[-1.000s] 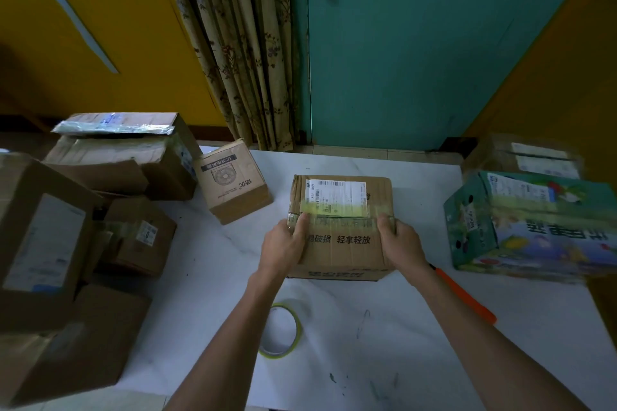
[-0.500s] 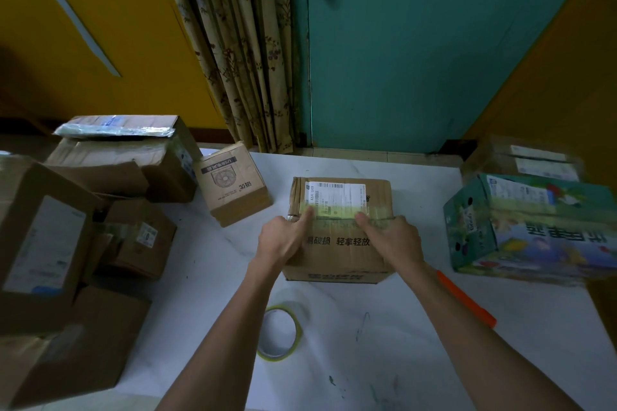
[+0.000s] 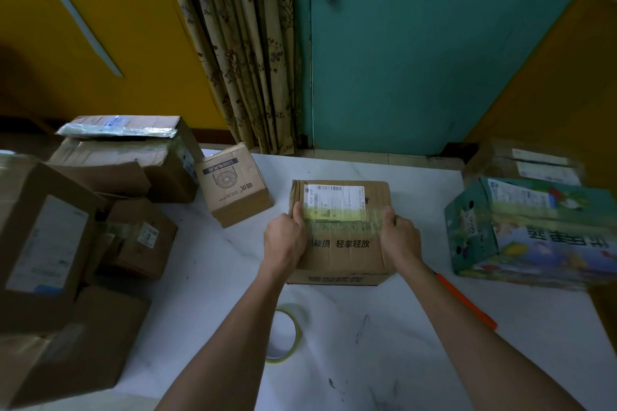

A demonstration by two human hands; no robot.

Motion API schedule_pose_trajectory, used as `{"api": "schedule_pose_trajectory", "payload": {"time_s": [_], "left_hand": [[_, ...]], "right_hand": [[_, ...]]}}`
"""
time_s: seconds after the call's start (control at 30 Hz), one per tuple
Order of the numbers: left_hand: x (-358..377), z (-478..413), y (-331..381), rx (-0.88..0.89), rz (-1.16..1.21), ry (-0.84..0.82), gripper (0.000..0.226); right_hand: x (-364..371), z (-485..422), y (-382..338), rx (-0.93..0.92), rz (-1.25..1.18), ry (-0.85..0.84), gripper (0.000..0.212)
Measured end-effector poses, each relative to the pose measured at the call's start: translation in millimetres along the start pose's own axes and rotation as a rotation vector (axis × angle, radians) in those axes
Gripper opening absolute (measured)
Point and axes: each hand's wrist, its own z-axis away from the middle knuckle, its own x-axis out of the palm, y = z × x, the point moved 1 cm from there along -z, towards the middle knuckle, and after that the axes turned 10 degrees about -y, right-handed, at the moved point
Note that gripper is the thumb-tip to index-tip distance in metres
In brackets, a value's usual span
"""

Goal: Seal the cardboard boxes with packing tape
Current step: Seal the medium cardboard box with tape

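A brown cardboard box [image 3: 347,253] with a white shipping label and printed black characters lies in the middle of the white table [image 3: 417,327]. A strip of clear tape crosses its top just below the label. My left hand [image 3: 283,240] grips the box's left edge, thumb lying on the tape. My right hand [image 3: 399,237] grips the right edge, thumb on the tape's other end. A roll of yellowish packing tape [image 3: 283,332] lies flat on the table in front of the box, partly hidden by my left forearm.
An orange-handled cutter [image 3: 467,302] lies right of my right forearm. A green printed carton [image 3: 534,230] stands at the right with a brown box [image 3: 527,160] behind it. A small fan box [image 3: 233,183] and several stacked brown boxes [image 3: 66,227] crowd the left side.
Both hands slid outward from the middle of the tape strip to the box's left and right edges. The box stayed in place.
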Motion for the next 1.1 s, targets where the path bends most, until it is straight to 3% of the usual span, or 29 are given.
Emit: {"api": "schedule_pose_trajectory", "payload": {"time_s": [0.13, 0.2, 0.33, 0.53, 0.6, 0.7, 0.77, 0.87, 1.0, 1.1], "left_hand": [[0, -5, -16, -0.026, 0.198, -0.103, 0.080], [7, -1, -16, -0.023, 0.340, -0.154, 0.079], [26, 5, -9, -0.107, 0.497, -0.265, 0.071], [17, 10, -22, 0.023, 0.456, -0.229, 0.074], [0, 20, -13, 0.052, 0.600, -0.245, 0.066], [-24, 31, -1, 0.077, 0.793, -0.311, 0.059], [-31, 34, 4, 0.100, 0.720, -0.291, 0.053], [-31, 33, 10, 0.035, 0.443, -0.195, 0.064], [-29, 33, 13, -0.059, 0.117, -0.045, 0.094], [-32, 28, 10, -0.126, 0.087, -0.032, 0.089]], "right_hand": [[-14, 32, -15, -0.090, -0.219, -0.084, 0.045], [-23, 51, -30, -0.188, -0.262, -0.097, 0.047], [-13, 64, -52, -0.241, -0.038, -0.007, 0.055], [12, 72, -60, -0.321, 0.183, -0.177, 0.050], [17, 69, -58, -0.274, 0.355, -0.094, 0.063], [23, 59, -52, -0.083, 0.412, -0.011, 0.113], [23, 55, -48, -0.028, 0.310, -0.040, 0.133], [23, 49, -47, 0.014, 0.167, -0.053, 0.136], [25, 39, -53, 0.018, 0.264, -0.032, 0.099], [26, 35, -55, 0.013, 0.281, 0.007, 0.081]]}}
